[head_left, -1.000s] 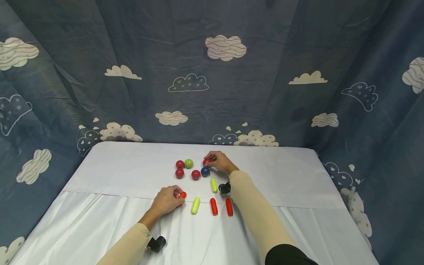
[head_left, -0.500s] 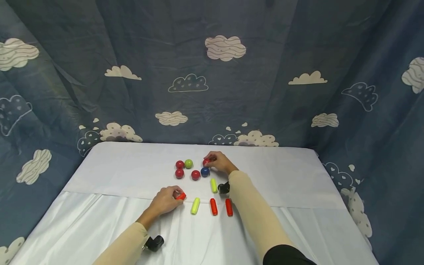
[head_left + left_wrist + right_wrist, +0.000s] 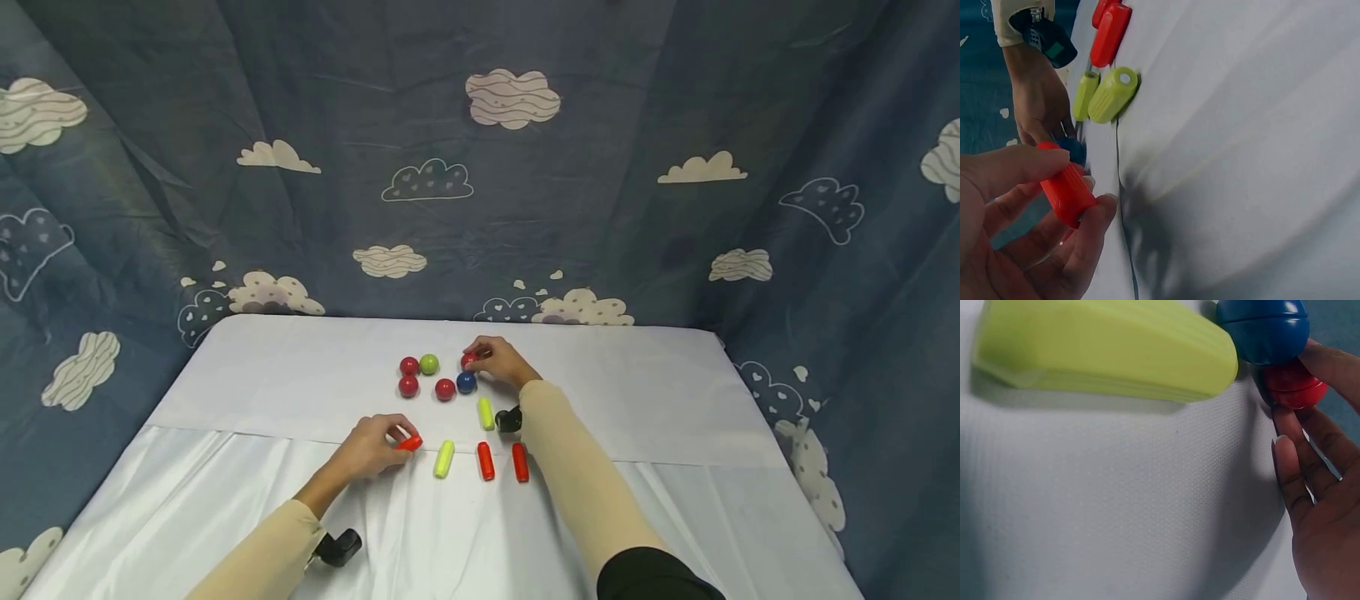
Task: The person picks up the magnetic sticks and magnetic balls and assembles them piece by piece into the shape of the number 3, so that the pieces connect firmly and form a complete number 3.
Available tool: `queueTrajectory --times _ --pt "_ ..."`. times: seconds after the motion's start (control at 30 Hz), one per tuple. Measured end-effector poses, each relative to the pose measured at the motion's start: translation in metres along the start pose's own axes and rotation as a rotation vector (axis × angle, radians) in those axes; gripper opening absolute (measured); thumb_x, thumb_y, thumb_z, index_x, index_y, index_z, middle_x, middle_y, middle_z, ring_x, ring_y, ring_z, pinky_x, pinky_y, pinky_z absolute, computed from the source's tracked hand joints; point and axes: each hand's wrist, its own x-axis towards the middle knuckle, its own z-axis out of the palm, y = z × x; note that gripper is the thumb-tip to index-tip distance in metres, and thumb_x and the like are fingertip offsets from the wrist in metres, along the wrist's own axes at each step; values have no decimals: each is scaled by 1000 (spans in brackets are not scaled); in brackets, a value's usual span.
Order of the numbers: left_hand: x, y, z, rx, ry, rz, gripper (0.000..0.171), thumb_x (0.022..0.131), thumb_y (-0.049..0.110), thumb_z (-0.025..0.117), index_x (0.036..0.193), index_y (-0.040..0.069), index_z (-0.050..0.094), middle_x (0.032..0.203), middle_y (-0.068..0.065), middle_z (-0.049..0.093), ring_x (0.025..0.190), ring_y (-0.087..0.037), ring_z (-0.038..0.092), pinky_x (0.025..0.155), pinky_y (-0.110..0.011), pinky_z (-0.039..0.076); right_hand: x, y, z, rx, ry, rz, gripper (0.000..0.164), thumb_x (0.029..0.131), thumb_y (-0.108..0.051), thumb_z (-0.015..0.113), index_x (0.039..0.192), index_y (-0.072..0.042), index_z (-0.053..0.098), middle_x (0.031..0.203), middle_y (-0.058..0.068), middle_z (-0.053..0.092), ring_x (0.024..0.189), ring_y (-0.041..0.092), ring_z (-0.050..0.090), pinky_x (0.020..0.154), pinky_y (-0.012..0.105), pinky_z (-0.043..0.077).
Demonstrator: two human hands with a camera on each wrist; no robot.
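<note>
Between thumb and fingertips, my left hand (image 3: 367,447) pinches a red ridged plastic cylinder (image 3: 1069,194), which lies nearly level in the head view, just over the white cloth. To its right rests a yellow-green cylinder (image 3: 444,459). Farther back, my right hand (image 3: 501,362) holds a glossy red ball (image 3: 1297,394) by thumb and fingers, its far side partly hidden. A blue ball (image 3: 1264,331) sits right beside that ball, nearer to me. Another yellow-green cylinder (image 3: 1104,350) lies on the cloth close to the right wrist.
Left of the right hand stand a green ball (image 3: 429,363) and red balls (image 3: 446,389) in a loose group. Two red cylinders (image 3: 486,461) lie below the right forearm. A dark cloud-patterned curtain (image 3: 435,233) hangs behind the white-covered table (image 3: 637,392).
In my left hand the red cylinder has turned from a steep slant to nearly level, and that arm has drawn slightly left. The right hand stays on the red ball. The head view has tilted slightly.
</note>
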Motion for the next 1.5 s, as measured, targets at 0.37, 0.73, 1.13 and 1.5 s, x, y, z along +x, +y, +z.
queueTrajectory --times 0.37,0.73,1.13,1.5 --pt "-4 9 7 -62 -73 126 23 72 2 81 90 8 69 78 2 62 70 -13 55 61 -27 46 -3 -1 1 15 -9 28 22 86 -7 71 107 -9 67 105 5 67 98 20 59 91 37 46" --pt "-10 20 18 -39 -167 319 22 75 8 80 95 7 73 82 3 64 67 -9 52 60 -23 44 0 -1 0 21 -18 15 21 85 -8 72 106 -9 67 105 4 68 97 20 59 91 38 45" --pt "-15 34 44 -31 -256 339 19 79 7 75 97 10 71 81 7 61 69 -6 51 62 -23 43 -1 -3 1 14 4 36 22 85 -8 72 107 -11 67 105 4 67 97 20 59 91 37 45" --pt "-14 34 67 -97 -346 376 19 82 12 76 100 10 70 72 12 57 62 1 50 62 -19 42 -2 -1 0 34 9 39 22 85 -10 72 107 -11 67 105 3 67 98 20 59 95 39 44"
